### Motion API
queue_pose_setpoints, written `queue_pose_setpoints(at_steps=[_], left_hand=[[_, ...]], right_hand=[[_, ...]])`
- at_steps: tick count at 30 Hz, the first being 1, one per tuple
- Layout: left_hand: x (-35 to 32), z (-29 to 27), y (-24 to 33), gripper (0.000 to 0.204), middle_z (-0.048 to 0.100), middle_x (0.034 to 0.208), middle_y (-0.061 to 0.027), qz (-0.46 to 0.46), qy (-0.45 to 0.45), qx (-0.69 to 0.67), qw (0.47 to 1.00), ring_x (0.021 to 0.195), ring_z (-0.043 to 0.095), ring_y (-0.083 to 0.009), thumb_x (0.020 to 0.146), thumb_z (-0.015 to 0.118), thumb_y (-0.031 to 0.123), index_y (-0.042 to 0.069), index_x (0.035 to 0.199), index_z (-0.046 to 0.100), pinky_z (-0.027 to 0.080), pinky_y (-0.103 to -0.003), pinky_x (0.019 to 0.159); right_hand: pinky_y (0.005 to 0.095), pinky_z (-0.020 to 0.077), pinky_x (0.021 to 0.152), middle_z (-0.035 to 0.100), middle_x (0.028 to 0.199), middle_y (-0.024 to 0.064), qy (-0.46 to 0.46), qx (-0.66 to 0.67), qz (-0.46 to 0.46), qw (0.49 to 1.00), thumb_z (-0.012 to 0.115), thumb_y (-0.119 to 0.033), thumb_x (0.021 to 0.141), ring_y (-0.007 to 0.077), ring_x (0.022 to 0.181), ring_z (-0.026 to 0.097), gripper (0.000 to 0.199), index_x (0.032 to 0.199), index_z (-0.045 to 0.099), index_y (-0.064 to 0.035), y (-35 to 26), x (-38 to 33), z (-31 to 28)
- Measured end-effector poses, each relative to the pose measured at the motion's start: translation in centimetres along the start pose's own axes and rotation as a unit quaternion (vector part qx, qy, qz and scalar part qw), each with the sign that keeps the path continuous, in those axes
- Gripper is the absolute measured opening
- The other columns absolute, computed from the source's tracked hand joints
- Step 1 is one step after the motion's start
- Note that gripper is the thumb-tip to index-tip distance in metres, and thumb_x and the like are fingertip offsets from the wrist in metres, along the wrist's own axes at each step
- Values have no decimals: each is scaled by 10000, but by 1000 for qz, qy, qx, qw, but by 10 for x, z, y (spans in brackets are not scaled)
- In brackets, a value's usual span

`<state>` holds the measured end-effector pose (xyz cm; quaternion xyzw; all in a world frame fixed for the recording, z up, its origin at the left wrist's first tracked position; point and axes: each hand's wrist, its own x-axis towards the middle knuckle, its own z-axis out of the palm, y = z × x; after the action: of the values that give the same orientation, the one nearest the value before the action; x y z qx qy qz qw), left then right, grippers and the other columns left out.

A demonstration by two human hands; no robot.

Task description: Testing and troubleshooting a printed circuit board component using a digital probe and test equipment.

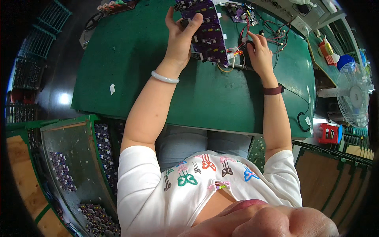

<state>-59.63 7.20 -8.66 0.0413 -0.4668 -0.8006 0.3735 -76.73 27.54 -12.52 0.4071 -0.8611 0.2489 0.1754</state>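
My left hand point(182, 36) grips a long panel of purple circuit boards point(207, 37), thumb on its face. The panel is held over the green table and carries small parts and a display at its upper end. To its right, my right hand point(258, 51) has bent fingers around a small dark thing that I cannot make out. Red and black wires point(244, 35) run beside those fingers. A red and yellow connector point(238, 53) with thin leads sits between the panel's lower corner and my right hand. A cord leads from the dark wrist strap point(273, 90) on my right arm.
Another purple circuit board point(237, 14) lies at the back of the green table point(221, 100), near tangled cables point(278, 37). A white fan point(353, 94) stands at right. Several boards point(63, 172) rest in a rack at lower left. A white scrap point(112, 89) lies on the table.
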Motion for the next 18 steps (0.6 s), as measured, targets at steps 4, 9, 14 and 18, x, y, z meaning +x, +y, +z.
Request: queue_pose_setpoints(at_steps=[4,9,14,18], left_hand=[[15,-14,-2,1013,605,1199,-106,24,2,53,998,1117,599,-190,815,854,327,26,1505,176,467,-353,1001],[36,-27,-18,995,638,1160,-144,63,16,125,990,1063,643,-215,753,903,295,-44,1410,236,505,-338,973],[23,-30,-5,1038,575,1254,-157,24,52,88,994,1149,583,-233,716,929,273,-38,1364,180,474,-381,1036],[35,-27,-32,1081,544,1252,-172,84,73,111,988,1176,541,-261,667,943,394,1,1367,220,454,-387,1026]], right_hand=[[425,535,743,600,1128,120,82,20,-67,994,640,-109,913,365,893,648,109,1002,629,-48,18,2,7],[416,539,771,595,1148,160,49,30,-59,997,675,-147,913,375,916,650,126,991,658,-48,27,9,-2],[429,453,1030,545,1350,197,12,-79,-77,994,692,-169,927,382,1287,503,480,1380,548,-102,-15,-18,-38],[432,439,1051,582,1333,258,-159,-102,-26,982,687,-211,937,403,1261,531,506,1339,548,64,17,-78,-120]])
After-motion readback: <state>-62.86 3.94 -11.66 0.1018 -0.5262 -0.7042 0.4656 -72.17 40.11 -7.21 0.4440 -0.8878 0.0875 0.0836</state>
